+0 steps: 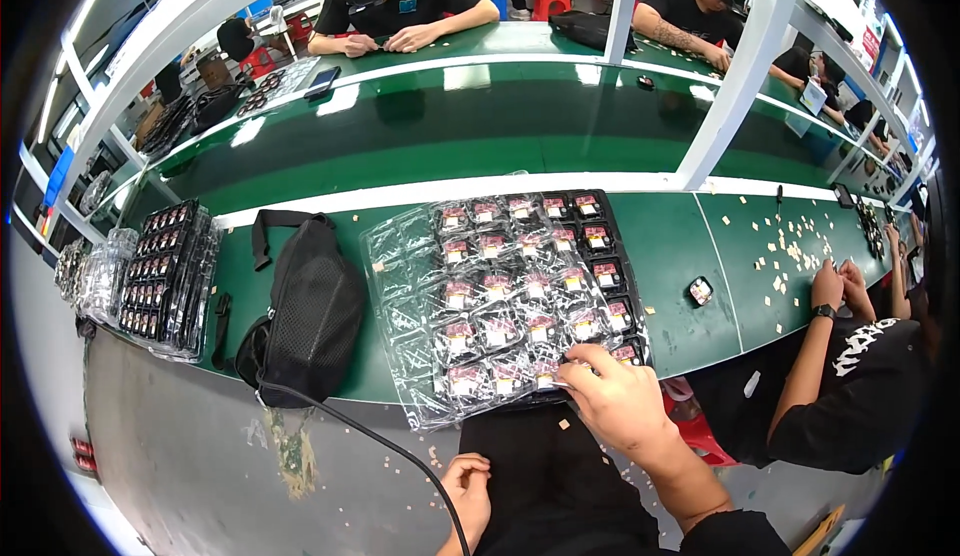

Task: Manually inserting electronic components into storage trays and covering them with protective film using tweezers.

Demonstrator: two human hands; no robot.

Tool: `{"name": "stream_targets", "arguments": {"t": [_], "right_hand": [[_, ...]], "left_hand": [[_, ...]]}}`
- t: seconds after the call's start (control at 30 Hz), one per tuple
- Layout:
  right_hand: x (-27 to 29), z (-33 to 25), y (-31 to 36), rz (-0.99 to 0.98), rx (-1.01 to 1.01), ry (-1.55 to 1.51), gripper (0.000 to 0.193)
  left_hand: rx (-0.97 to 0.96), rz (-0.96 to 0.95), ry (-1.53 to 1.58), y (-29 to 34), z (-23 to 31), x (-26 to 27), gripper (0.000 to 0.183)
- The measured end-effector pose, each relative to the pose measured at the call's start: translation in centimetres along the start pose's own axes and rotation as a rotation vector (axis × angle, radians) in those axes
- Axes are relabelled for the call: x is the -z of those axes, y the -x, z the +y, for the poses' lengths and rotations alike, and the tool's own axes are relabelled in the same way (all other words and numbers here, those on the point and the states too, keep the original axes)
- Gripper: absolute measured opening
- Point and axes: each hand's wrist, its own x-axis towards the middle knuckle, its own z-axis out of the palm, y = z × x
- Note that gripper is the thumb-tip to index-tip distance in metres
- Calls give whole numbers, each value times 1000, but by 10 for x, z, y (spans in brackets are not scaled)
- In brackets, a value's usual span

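Observation:
A black compartment tray [612,301] lies on the green bench in front of me, its pockets filled with small dark items bearing red, white and yellow labels. Over most of it rests a clear plastic tray [405,331], shifted to the left so that the black tray's right column is uncovered. My right hand [618,401] is at the near right corner, thumb and fingers closed on the clear tray's edge. Low beside my lap, my left hand [467,496] hangs off the bench with its fingers curled together and no object visible in them.
To the left lie a black bag [315,296] and stacked filled trays [165,266]. A single small item [699,291] sits on the right. Small tan pieces [800,251] are scattered near a neighbouring person. A black cable crosses below; a white post [740,76] rises behind.

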Motion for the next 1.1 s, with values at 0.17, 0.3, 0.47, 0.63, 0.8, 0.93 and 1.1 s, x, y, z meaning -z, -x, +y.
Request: {"name": "stream_targets", "arguments": {"t": [0.17, 0.3, 0.47, 0.63, 0.8, 0.93, 1.1], "right_hand": [[5, 3, 8, 47, 25, 66, 20], [15, -1, 21, 70, 63, 104, 22], [12, 2, 38, 26, 66, 105, 22], [9, 7, 35, 42, 65, 95, 23], [6, 8, 35, 41, 72, 97, 26], [7, 9, 36, 56, 45, 54, 24], [26, 24, 35, 288, -205, -77, 37]], "left_hand": [[-115, -100, -21, -17, 4, -16, 13], [-193, -105, -80, -28, -1, -22, 14], [-258, -139, -180, -38, -7, -22, 14], [-277, -123, -199, -40, -12, -23, 14], [-276, -106, -181, -37, -13, -24, 14], [-255, -156, -226, -37, -10, -23, 15], [-290, -152, -243, -37, -9, -21, 17]]}}
